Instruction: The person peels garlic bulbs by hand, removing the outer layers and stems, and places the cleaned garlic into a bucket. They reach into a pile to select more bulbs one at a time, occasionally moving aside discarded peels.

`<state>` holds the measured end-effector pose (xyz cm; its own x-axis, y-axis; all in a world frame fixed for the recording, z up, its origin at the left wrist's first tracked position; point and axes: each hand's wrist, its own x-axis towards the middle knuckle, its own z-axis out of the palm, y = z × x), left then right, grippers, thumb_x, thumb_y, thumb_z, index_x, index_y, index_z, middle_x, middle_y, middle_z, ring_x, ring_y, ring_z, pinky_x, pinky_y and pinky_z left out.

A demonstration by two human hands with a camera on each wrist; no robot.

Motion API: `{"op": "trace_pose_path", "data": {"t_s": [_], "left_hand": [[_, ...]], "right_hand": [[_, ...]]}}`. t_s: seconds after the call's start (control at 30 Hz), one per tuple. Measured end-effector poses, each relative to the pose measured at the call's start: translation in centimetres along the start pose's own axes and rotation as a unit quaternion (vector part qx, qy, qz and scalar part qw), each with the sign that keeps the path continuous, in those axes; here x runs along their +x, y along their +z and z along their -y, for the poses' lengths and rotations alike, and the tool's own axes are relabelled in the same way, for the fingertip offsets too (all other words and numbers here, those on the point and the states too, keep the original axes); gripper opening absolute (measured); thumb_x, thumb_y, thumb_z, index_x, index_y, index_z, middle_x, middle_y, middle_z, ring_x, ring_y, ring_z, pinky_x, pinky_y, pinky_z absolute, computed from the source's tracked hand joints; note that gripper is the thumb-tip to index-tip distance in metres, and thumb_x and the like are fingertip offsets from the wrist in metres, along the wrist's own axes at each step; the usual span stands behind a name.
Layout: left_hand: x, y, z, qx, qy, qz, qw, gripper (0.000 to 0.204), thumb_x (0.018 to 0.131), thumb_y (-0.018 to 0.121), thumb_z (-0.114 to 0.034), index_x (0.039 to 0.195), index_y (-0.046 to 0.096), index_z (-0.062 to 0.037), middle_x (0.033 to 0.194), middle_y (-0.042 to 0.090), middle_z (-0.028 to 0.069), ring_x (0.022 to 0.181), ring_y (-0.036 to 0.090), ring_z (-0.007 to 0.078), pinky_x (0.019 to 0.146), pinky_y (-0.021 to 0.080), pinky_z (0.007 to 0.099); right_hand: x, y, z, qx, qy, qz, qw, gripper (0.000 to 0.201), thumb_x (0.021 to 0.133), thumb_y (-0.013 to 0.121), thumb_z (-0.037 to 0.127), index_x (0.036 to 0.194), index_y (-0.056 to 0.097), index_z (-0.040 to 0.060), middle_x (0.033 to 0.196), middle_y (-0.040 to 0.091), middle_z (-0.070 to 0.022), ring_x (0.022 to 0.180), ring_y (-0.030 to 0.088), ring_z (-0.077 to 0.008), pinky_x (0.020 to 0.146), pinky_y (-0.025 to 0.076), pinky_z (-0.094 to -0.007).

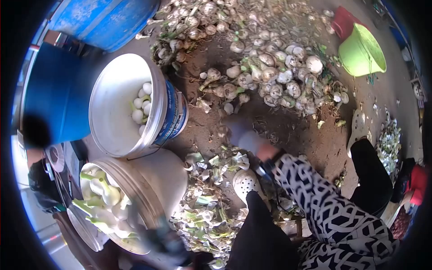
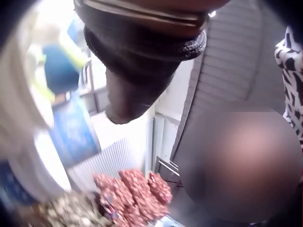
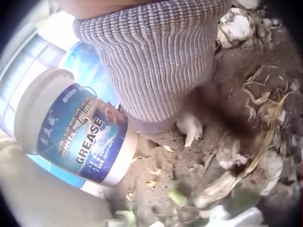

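Reaching low over the dirt floor point(image 1: 315, 146), the right hand point(image 1: 248, 139) in its pale glove blurs out at the fingers, so can't tell how far open they are or if they hold anything. Same for the left hand point(image 1: 164, 240), dark glove, smeared by the mouth of the lower bucket point(image 1: 139, 180). Nearest the right hand: a soil-dusted bulb point(image 1: 222, 131) on the floor, main heap point(image 1: 270, 76) just beyond. Bulbs likely light, firm and rounded, papery skin dry and flaky, could slip or shed; best grip probably round the widest part, or at the stem base where one's left. Clean white bulbs point(image 1: 110, 191) with green stems sit in the lower bucket, probably smoother, slicker, easier to bruise; take the body, since stems may bend or snap. More round ones point(image 1: 145, 104) lie inside the upper bucket point(image 1: 112, 103). Hidden stuff: right wrist view is mostly ribbed cuff point(image 3: 156, 61), fingertips lost in dark blur; left wrist view shows dark glove only, no contact visible. Deeper bulbs in both buckets hidden; frame edges black.
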<state>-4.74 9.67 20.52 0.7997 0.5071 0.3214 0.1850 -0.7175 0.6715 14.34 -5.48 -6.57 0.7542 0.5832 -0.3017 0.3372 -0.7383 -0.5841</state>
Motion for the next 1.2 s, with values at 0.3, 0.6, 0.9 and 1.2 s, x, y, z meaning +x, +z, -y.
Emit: {"op": "trace_pose_path", "data": {"t_s": [0.3, 0.6, 0.9, 1.2], "left_hand": [[-3.5, 14.6, 4.3, -0.360, -0.155, 0.277, 0.877, 0.077, 0.080, 0.078, -0.029, 0.138, 0.040, 0.0026, 0.116, 0.061, 0.0130, 0.105, 0.060, 0.0205, 0.088, 0.050, 0.0333], [-2.7, 12.5, 0.7, -0.162, 0.021, 0.218, 0.962, 0.089, 0.068, 0.084, -0.012, 0.143, 0.037, -0.0038, 0.118, 0.062, 0.0156, 0.104, 0.063, 0.0252, 0.089, 0.051, 0.0351], [-4.2, 14.5, 5.8, -0.238, 0.000, 0.342, 0.909, 0.052, 0.087, 0.065, -0.017, 0.132, 0.044, 0.0009, 0.117, 0.060, 0.0192, 0.102, 0.063, 0.0318, 0.088, 0.052, 0.0368], [-4.3, 15.1, 5.1, -0.394, -0.219, 0.173, 0.876, 0.036, 0.096, 0.059, -0.033, 0.109, 0.060, 0.0003, 0.103, 0.066, 0.0093, 0.094, 0.061, 0.0135, 0.085, 0.048, 0.0278]], "right_hand": [[-15.1, -8.3, 5.7, 0.348, -0.113, -0.179, 0.913, 0.042, 0.079, 0.072, 0.004, 0.119, 0.056, 0.0061, 0.117, 0.061, -0.0133, 0.109, 0.061, -0.0263, 0.092, 0.049, -0.0352], [-14.2, -9.6, 7.0, 0.448, 0.017, -0.143, 0.882, 0.016, 0.089, 0.067, 0.017, 0.093, 0.069, 0.0017, 0.079, 0.069, -0.0078, 0.076, 0.065, -0.0130, 0.070, 0.050, -0.0295], [-16.6, -10.3, 4.1, 0.522, 0.042, 0.024, 0.852, 0.015, 0.091, 0.063, 0.014, 0.099, 0.067, 0.0025, 0.080, 0.065, -0.0073, 0.069, 0.061, -0.0114, 0.062, 0.048, -0.0276], [-15.0, -8.8, 2.7, 0.652, 0.067, 0.075, 0.751, 0.019, 0.089, 0.063, 0.017, 0.095, 0.067, -0.0007, 0.070, 0.061, -0.0003, 0.058, 0.057, -0.0074, 0.053, 0.045, -0.0228]]}}
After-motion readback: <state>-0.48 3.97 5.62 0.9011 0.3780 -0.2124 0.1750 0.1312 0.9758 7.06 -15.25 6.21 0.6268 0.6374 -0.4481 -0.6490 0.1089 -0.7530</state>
